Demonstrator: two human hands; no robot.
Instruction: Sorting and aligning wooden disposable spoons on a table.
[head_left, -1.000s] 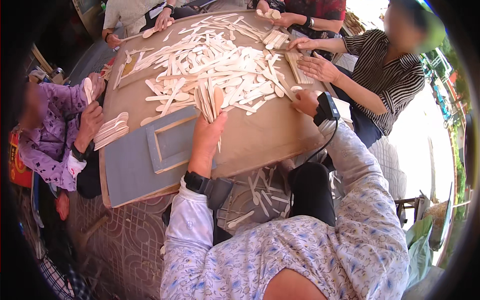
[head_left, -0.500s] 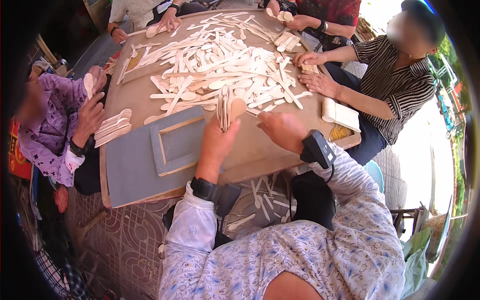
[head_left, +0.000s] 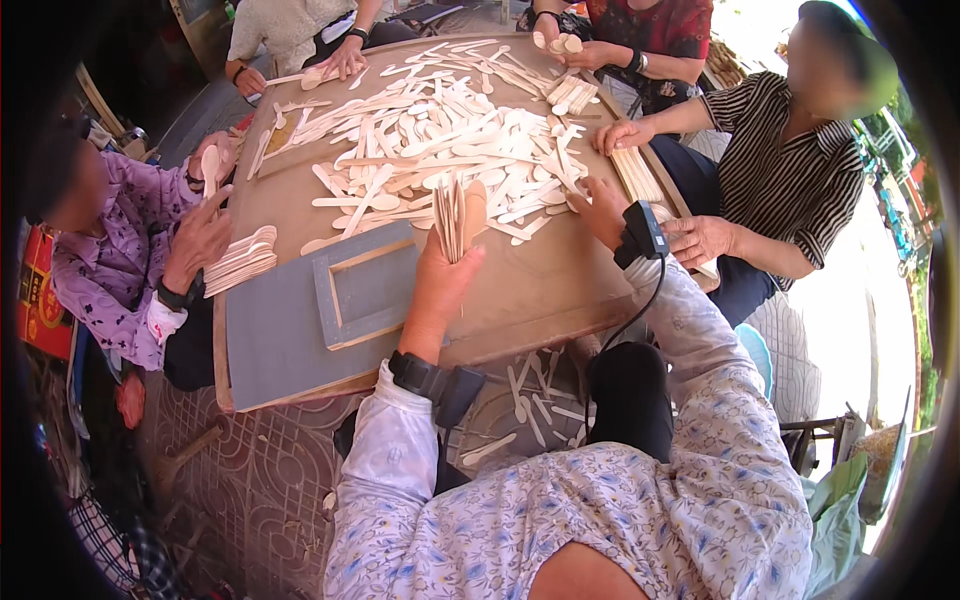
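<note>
My left hand (head_left: 442, 282) grips a stack of flat wooden spoons (head_left: 455, 212), held upright on edge above the table. My right hand (head_left: 598, 208) reaches forward to the loose heap of wooden spoons (head_left: 440, 140) spread over the brown tabletop (head_left: 540, 290), its fingers resting on pieces at the heap's near right edge. Whether it holds one is hidden. Both wrists wear black bands, and a cable runs from the right one.
A grey framed panel (head_left: 330, 305) lies on the table's near left. Several other people sit around the table sorting spoons: one on the left beside a neat stack (head_left: 240, 262), one in a striped shirt (head_left: 780, 170) on the right, others at the far side. Spoons lie on the floor (head_left: 530, 400).
My left hand has lifted the stack slightly and shifted right. My right hand has moved from beside the stack back out to the heap's right edge.
</note>
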